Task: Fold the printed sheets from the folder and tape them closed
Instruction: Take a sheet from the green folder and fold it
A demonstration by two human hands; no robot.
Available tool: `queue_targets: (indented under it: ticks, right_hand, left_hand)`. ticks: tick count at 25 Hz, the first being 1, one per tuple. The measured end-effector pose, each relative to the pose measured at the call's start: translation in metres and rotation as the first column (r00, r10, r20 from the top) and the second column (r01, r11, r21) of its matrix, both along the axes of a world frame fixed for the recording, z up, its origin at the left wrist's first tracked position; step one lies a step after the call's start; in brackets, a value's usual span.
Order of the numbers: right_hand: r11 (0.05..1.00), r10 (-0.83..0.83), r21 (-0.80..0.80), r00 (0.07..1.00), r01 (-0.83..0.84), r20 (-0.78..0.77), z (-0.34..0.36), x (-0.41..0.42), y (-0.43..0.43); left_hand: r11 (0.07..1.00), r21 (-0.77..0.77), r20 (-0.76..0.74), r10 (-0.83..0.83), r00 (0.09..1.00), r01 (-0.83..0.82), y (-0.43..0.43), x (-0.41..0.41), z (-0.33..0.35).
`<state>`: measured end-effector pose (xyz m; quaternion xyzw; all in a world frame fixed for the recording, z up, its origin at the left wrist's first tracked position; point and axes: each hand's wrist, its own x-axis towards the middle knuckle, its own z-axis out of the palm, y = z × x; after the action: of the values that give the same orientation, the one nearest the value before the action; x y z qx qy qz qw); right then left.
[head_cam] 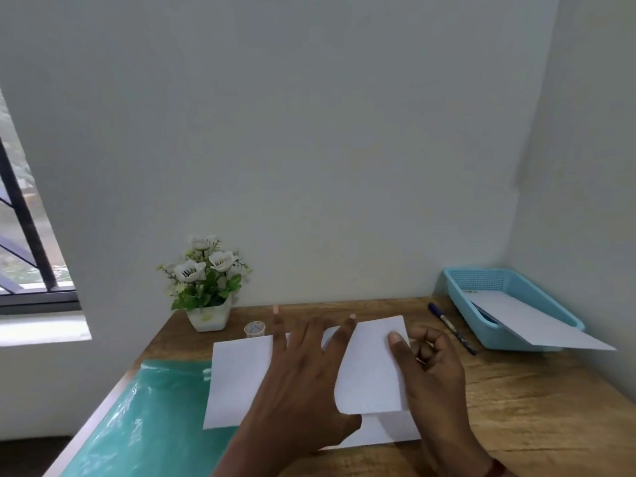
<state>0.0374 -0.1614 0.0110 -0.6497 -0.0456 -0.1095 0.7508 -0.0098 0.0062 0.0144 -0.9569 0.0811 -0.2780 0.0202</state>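
Wood-grain desk (533, 407) carries a white sheet (237, 376) lying in its middle, the left part overlapping a translucent green folder (155, 425). The sheet's right part is folded up and over as a raised flap. The left hand (303, 380) lies flat on the sheet, fingers straight and spread, pressing it down beside the flap. The right hand (433, 366) grips the flap's right edge, thumb on top, the other fingers curled just behind that edge. A tape roll (254, 329) stands just beyond the sheet, near a pot of flowers (208, 318) by the wall. To the right lie a blue pen (451, 328) and a blue basket (480, 280) holding another sheet (537, 321) that sticks out over its front rim.
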Motion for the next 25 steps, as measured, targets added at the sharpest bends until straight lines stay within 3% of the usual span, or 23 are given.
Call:
queue_targets:
  ticks: [6,11,16,20,25]
  right_hand:
    - [0.999,0.002,-0.039,0.985,0.004,0.173,0.004,0.009,-0.018]
    - [0.974,0.22,0.002,0.951,-0.226,0.216,0.014,0.009,-0.031]
    - [0.923,0.38,-0.199,0.868,-0.33,0.321,0.014,0.01,-0.033]
    - [0.886,0.393,-0.425,0.784,-0.185,0.48,0.008,0.003,-0.029]
    - [0.818,0.368,-0.563,0.643,0.12,0.672,0.004,0.002,-0.026]
  left_hand:
    - [0.996,-0.023,-0.027,0.086,0.996,-0.086,0.011,-0.001,0.001]
    - [0.993,-0.01,-0.011,0.114,0.993,-0.114,0.011,0.001,-0.001]
    - [0.988,-0.038,-0.138,0.145,0.98,-0.152,0.006,-0.004,0.006]
    - [0.985,-0.11,-0.2,0.105,0.974,-0.129,0.0,-0.009,0.015]
    - [0.983,-0.17,-0.207,0.034,0.978,-0.07,0.001,-0.011,0.017]
